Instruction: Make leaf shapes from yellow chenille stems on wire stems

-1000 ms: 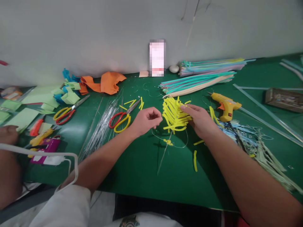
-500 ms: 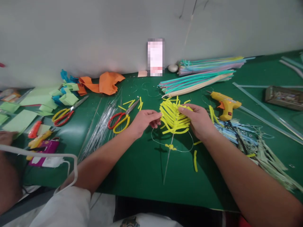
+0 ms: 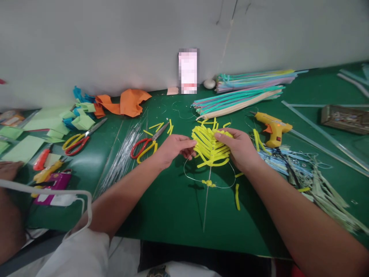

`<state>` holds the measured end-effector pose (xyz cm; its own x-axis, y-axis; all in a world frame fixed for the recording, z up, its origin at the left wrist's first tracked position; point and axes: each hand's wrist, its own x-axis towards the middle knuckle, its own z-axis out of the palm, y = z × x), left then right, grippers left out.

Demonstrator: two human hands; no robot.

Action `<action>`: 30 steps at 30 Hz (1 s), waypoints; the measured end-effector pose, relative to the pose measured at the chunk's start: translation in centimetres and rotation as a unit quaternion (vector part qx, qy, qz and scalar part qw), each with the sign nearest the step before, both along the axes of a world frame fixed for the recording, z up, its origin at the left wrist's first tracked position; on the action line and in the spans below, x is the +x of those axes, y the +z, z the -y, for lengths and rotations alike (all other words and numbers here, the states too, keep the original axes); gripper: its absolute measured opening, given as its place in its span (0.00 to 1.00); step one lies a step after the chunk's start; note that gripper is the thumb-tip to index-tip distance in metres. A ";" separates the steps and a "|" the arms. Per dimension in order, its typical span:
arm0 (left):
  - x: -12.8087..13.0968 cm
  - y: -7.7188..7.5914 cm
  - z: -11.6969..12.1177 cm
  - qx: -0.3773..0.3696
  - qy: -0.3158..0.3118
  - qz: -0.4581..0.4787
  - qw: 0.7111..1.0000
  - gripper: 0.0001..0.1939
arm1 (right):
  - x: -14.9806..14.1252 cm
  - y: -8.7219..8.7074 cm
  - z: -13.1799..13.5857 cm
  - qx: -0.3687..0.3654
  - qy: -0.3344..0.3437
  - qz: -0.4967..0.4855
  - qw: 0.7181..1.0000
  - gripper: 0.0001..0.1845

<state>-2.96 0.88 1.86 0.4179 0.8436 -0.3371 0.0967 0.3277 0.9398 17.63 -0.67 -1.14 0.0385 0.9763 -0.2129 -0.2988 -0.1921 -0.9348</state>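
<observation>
Between my hands is a yellow leaf-shaped piece (image 3: 211, 148) built of pipe cleaner strips along a middle rib, with a thin wire stem (image 3: 205, 207) hanging below. My left hand (image 3: 178, 148) pinches its left edge between thumb and fingers. On the right side, my right hand (image 3: 238, 144) grips it, thumb on top and fingers hidden behind. A thin wire loop curves under the leaf, and a small yellow knot (image 3: 208, 183) sits where it meets the stem. Loose yellow strips lie around, one (image 3: 237, 197) right of the stem.
Red-and-yellow scissors (image 3: 147, 145) and thin wires (image 3: 121, 161) lie left; a second pair of scissors (image 3: 82, 138) is farther out. A yellow glue gun (image 3: 272, 128) lies right. Pipe cleaner bundles (image 3: 242, 100) and a phone (image 3: 188, 73) are at the back. Another person's hand (image 3: 10, 169) shows far left.
The leaf piece has tilted slightly, and its stem's lower end has swung a little right and down. Both hands keep their hold; the view has shifted slightly.
</observation>
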 end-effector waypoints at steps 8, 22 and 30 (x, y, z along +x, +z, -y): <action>-0.1 -0.4 -0.2 -0.006 -0.030 -0.019 0.999 0.10 | 0.0 -0.3 0.0 0.008 0.001 0.009 1.000 0.17; 0.1 -0.2 0.0 -0.022 -0.002 -0.004 1.000 0.11 | 0.0 -0.2 0.1 -0.003 -0.001 0.013 1.000 0.19; -0.2 -0.3 -0.5 -0.045 -0.029 0.006 0.999 0.08 | -0.2 -0.2 0.1 -0.010 0.008 0.000 1.000 0.19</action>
